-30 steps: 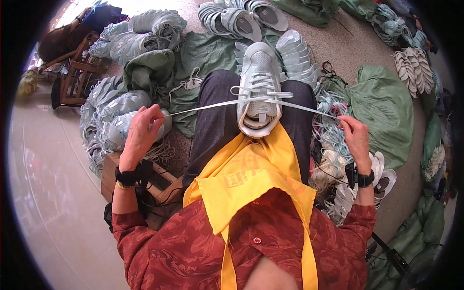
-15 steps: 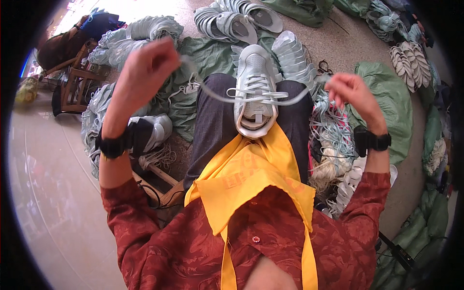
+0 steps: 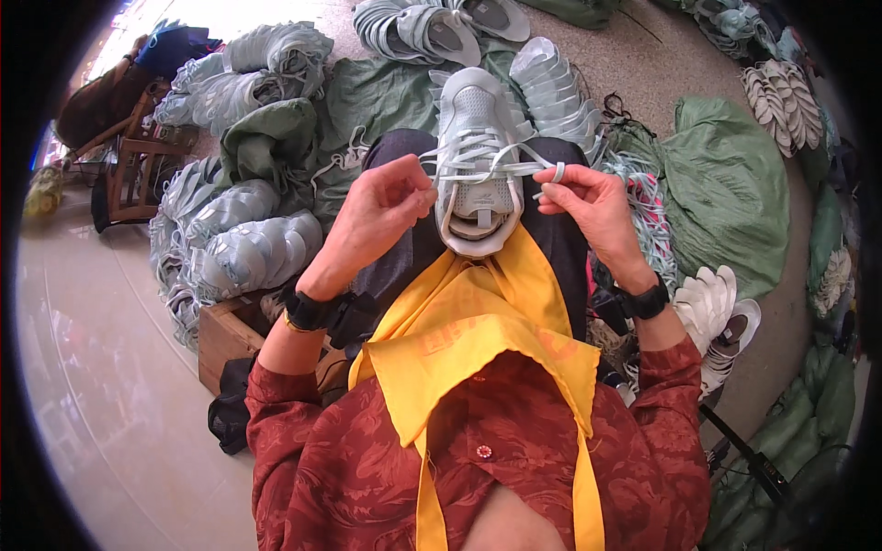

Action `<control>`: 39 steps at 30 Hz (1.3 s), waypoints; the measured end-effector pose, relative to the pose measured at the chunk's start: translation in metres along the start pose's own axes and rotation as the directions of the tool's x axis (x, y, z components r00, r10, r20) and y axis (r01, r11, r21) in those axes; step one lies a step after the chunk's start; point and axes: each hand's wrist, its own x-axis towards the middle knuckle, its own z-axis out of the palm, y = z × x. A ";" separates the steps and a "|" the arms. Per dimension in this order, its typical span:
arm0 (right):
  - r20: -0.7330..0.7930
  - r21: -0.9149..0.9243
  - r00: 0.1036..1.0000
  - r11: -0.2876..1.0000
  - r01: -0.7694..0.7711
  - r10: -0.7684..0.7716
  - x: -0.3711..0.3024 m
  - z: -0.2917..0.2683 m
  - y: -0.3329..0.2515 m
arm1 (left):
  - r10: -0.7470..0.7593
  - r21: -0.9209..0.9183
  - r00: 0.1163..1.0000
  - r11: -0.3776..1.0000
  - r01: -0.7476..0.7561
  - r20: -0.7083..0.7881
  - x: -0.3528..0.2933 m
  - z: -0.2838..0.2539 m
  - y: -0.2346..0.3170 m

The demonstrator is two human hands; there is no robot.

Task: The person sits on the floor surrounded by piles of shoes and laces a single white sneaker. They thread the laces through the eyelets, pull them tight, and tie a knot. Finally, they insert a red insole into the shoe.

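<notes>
A pale grey-green sneaker (image 3: 478, 101) rests across my knees, toe away from me and heel opening towards me. Its shoelace (image 3: 487, 156) zigzags through the upper eyelets. Close to the shoe's left side, my left hand (image 3: 386, 211) is closed in a pinch on one part of the lace, its tip hidden by the fingers. On the other side my right hand (image 3: 597, 211) pinches the other lace end, which curls up in a small loop above the fingertips. A yellow apron (image 3: 469, 312) covers my lap below the heel.
Bundles of stacked pale shoe uppers (image 3: 257, 248) lie at the left, with more uppers (image 3: 551, 96) beyond the shoe. A green sack (image 3: 726, 184) and loose laces (image 3: 643, 202) are at the right. A wooden box (image 3: 225, 335) stands by my left forearm; a wooden chair (image 3: 138, 170) is farther left.
Both hands have come down and inward from wide apart to the shoe's sides. The lace ends, stretched outward before, are now drawn in close beside the shoe.
</notes>
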 end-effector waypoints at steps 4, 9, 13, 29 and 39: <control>-0.066 0.005 0.996 0.998 0.067 -0.067 0.006 0.009 0.006 | -0.014 -0.144 1.000 0.989 0.013 -0.005 0.001 -0.002 -0.003; -0.094 -0.083 0.991 0.993 0.088 -0.095 0.009 0.017 0.011 | -0.013 -0.267 0.999 0.964 -0.001 -0.049 0.001 -0.001 -0.017; -0.131 -0.085 0.984 0.990 0.109 -0.119 0.009 0.020 0.013 | -0.026 -0.309 0.998 0.951 0.007 -0.055 0.000 0.003 -0.028; -0.096 -0.361 0.980 0.923 0.131 -0.176 0.009 0.028 0.006 | 0.006 -0.235 0.983 0.971 -0.050 -0.183 0.002 0.016 -0.044; -0.115 -0.201 0.983 0.973 0.117 -0.142 0.004 0.021 0.017 | 0.030 -0.224 0.962 0.970 -0.093 -0.272 0.009 0.025 -0.044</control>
